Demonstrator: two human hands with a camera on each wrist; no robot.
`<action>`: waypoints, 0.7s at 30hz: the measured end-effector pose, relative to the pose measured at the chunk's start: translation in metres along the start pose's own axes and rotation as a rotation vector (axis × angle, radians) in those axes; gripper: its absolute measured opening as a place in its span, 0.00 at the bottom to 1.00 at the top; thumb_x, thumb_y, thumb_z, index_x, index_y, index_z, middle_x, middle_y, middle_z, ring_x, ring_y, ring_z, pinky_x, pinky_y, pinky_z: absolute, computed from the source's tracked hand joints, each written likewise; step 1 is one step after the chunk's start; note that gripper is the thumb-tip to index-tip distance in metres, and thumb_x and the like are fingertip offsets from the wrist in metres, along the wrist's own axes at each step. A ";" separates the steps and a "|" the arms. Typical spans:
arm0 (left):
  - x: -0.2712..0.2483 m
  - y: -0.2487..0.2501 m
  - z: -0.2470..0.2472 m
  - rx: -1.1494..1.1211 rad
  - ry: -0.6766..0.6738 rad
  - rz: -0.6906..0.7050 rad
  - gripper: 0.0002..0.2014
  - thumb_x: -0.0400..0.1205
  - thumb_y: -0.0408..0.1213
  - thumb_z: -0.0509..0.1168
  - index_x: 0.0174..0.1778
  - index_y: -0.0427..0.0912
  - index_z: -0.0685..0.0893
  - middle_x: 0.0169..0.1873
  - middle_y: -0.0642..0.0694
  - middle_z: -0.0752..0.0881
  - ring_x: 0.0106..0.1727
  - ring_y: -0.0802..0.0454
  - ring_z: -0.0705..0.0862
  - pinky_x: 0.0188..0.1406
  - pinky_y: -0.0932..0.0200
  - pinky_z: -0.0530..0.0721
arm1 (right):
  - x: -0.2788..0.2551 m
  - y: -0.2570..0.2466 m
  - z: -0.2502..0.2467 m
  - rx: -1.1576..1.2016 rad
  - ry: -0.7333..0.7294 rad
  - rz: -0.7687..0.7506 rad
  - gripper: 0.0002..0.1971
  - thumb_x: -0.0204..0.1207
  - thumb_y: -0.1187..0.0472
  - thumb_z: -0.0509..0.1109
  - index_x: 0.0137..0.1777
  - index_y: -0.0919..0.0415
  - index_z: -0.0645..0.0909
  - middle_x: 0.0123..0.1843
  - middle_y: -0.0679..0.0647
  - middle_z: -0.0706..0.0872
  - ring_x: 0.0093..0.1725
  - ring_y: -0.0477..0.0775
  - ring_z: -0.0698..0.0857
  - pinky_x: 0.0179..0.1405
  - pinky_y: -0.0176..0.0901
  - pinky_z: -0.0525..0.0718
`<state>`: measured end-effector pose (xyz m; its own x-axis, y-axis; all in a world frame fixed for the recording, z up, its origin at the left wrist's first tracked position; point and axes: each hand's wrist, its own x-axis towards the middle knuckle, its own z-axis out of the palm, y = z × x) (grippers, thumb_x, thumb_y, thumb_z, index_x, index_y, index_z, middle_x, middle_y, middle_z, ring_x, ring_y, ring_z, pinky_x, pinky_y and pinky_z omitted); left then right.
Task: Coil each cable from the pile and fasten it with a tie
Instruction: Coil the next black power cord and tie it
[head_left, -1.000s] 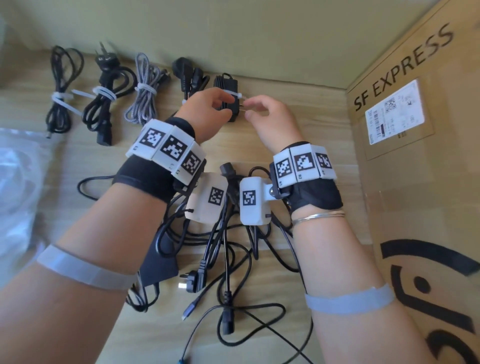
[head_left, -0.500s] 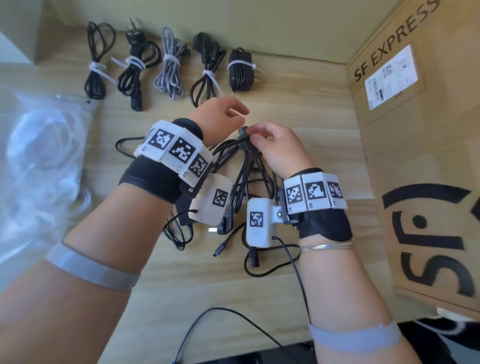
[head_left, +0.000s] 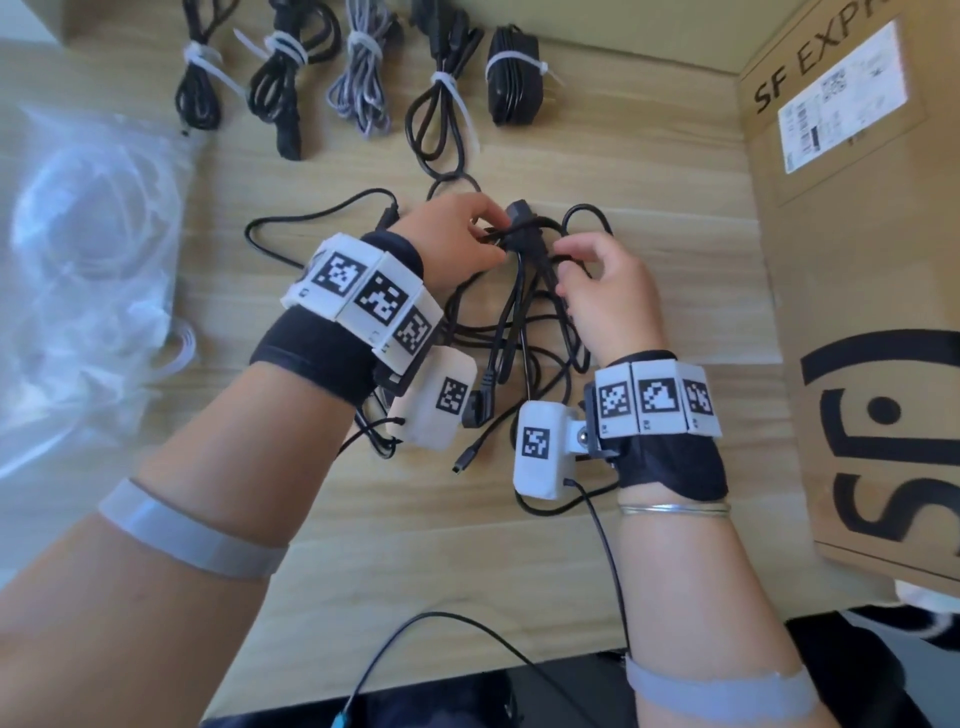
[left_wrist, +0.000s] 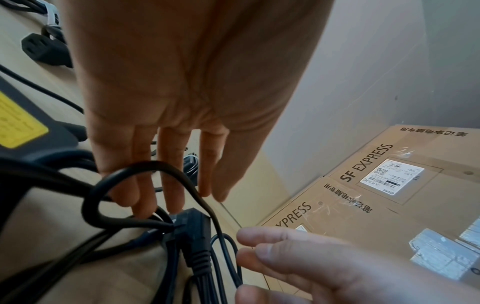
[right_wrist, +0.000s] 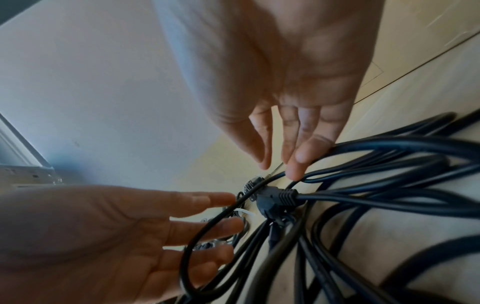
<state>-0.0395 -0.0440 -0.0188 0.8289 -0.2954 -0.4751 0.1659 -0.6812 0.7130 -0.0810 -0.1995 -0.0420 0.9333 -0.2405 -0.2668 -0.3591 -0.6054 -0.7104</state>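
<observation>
A tangled pile of black cables (head_left: 524, 332) lies mid-table. A black plug (head_left: 521, 221) (left_wrist: 192, 230) (right_wrist: 275, 199) sits at its far end. My left hand (head_left: 485, 234) (left_wrist: 168, 201) reaches in from the left with straight fingers, and a thin cable loop (left_wrist: 116, 179) crosses them. My right hand (head_left: 569, 260) (right_wrist: 278, 164) comes from the right; one fingertip touches a cable strand, the thumb stays apart. Neither hand closes on anything. Several coils fastened with white ties line the back, ending with a tied adapter bundle (head_left: 511, 78).
A clear plastic bag (head_left: 88, 270) covers the table's left side. A large SF EXPRESS cardboard box (head_left: 857, 260) stands along the right. A dark power brick with a yellow label (left_wrist: 15, 123) lies under the left wrist. The table's front edge (head_left: 467, 675) is close.
Both hands left the tied adapter bundle at the back row and came back to the tangled pile. The right hand no longer pinches the plug end.
</observation>
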 end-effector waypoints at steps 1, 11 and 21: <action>0.003 0.000 0.001 0.007 -0.016 0.004 0.17 0.82 0.37 0.62 0.67 0.49 0.75 0.56 0.47 0.83 0.45 0.56 0.77 0.43 0.66 0.72 | 0.002 0.000 0.000 -0.012 0.012 -0.001 0.12 0.78 0.65 0.61 0.52 0.47 0.80 0.53 0.42 0.82 0.55 0.52 0.85 0.61 0.52 0.81; 0.016 -0.002 0.006 -0.287 0.104 -0.043 0.18 0.81 0.21 0.49 0.51 0.47 0.77 0.29 0.49 0.76 0.33 0.50 0.77 0.44 0.52 0.86 | 0.019 0.002 0.003 -0.209 -0.027 -0.024 0.14 0.77 0.64 0.67 0.62 0.55 0.80 0.59 0.48 0.84 0.58 0.50 0.83 0.57 0.36 0.76; 0.021 -0.005 0.004 -0.233 0.078 -0.049 0.19 0.80 0.22 0.50 0.51 0.49 0.78 0.30 0.48 0.77 0.38 0.49 0.78 0.54 0.41 0.85 | 0.027 0.005 0.011 -0.418 -0.058 0.032 0.12 0.77 0.53 0.69 0.58 0.56 0.82 0.63 0.55 0.76 0.51 0.53 0.77 0.47 0.41 0.72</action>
<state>-0.0249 -0.0499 -0.0344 0.8541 -0.2071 -0.4771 0.3182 -0.5176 0.7943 -0.0569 -0.2006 -0.0598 0.9164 -0.2284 -0.3286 -0.3494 -0.8570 -0.3788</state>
